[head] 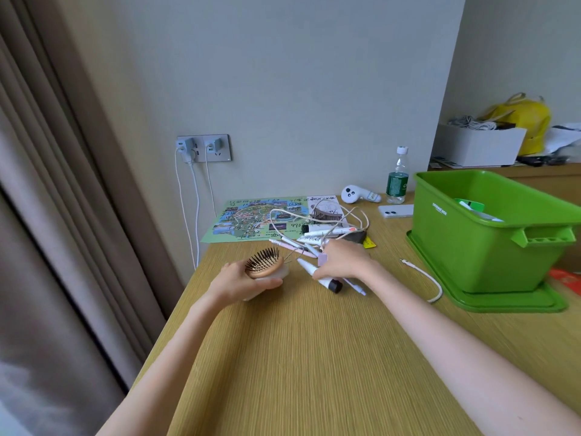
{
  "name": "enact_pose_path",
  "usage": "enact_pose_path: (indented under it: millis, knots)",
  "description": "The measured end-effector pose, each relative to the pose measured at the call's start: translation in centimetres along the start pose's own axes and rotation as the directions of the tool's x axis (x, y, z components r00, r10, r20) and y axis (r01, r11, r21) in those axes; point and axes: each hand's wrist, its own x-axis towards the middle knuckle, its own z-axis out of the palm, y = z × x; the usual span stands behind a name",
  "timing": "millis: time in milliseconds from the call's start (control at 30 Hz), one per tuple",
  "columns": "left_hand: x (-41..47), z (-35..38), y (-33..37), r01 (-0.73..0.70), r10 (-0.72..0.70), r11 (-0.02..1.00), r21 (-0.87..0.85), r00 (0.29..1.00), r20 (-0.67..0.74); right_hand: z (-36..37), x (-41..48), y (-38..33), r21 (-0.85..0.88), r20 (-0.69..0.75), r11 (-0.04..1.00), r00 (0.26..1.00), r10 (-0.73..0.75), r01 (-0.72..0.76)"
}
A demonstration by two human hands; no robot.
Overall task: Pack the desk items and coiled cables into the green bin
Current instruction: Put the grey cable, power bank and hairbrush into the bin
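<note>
My left hand (243,280) grips a small wooden hairbrush (263,263) with black bristles, together with a white object beneath it. My right hand (341,260) is curled around a white tube with a black cap (323,279) and pens, just above the desk. Behind it lies a heap of tubes and pens (317,236) tangled with a beige cable (314,215). The green bin (490,234) stands on its green lid (490,302) at the right, with a few items inside. A short beige cable (432,283) lies beside the lid.
A colourful map sheet (251,220) lies by the wall. A white controller (355,194), a water bottle (397,180) and a white phone (395,211) stand behind the heap. Chargers sit in the wall socket (204,148). A curtain hangs at left.
</note>
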Motion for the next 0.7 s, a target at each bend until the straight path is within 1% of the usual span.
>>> enact_pose_path:
  millis: [100,167,200,300,367,433,533,600,700]
  knots:
    - [-0.7,0.5,1.5,0.004,-0.004,0.987,-0.163,1.0,0.001,-1.3,-1.6,0.7,0.226,0.107,0.973,0.994,0.025,-0.048]
    - [-1.2,0.8,2.9,-0.015,0.012,0.965,-0.263,1.0,-0.013,-2.6,-2.5,1.2,0.309,0.125,0.949,0.992,0.023,-0.061]
    - [-1.4,0.9,3.7,-0.029,0.024,0.948,-0.316,1.0,-0.018,-3.4,-2.9,1.5,0.335,0.111,0.941,0.994,0.015,-0.051]
    - [-1.7,0.8,7.1,-0.073,0.06,0.897,-0.435,0.997,-0.043,-6.7,-3.9,2.5,0.4,0.027,0.916,1.0,0.004,-0.014]
    - [-1.6,0.7,10.1,-0.115,0.101,0.872,-0.476,0.993,-0.056,-9.2,-4.5,3.4,0.447,-0.075,0.895,0.997,0.024,0.012]
    - [-1.4,0.8,13.3,-0.154,0.144,0.838,-0.523,0.988,-0.061,-12.0,-5.1,4.6,0.495,-0.204,0.868,0.976,0.075,0.037]
    - [-0.5,1.3,18.0,-0.194,0.205,0.782,-0.593,0.977,-0.049,-16.4,-6.1,7.2,0.535,-0.36,0.843,0.918,0.168,0.056]
    - [0.3,2.0,20.9,-0.202,0.219,0.761,-0.617,0.975,-0.049,-18.8,-6.9,9.7,0.543,-0.411,0.838,0.886,0.214,0.049]
    - [1.7,3.4,24.9,-0.205,0.255,0.734,-0.647,0.967,-0.016,-21.1,-7.5,14.1,0.561,-0.422,0.828,0.857,0.297,-0.011]
